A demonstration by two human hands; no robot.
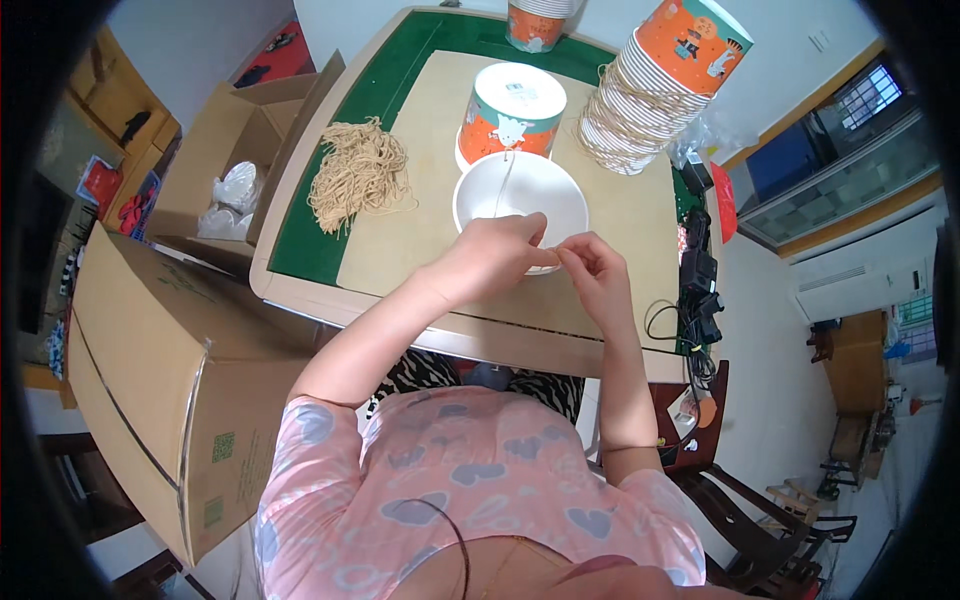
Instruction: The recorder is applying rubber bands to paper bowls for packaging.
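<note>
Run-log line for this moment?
left hand: at cup rim; right hand: likewise; cord: inside cup; twine pile: left of cup; cup stack: right

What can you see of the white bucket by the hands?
The white bucket looks like paper: round, open, plain white inside, outer wall mostly hidden. Its mouth faces the camera. A tan cord crosses the opening from the far rim. It is over the tan table covering, nearer the person than an upturned printed bucket. The left hand and right hand are at its near rim; contact is unclear.
</note>
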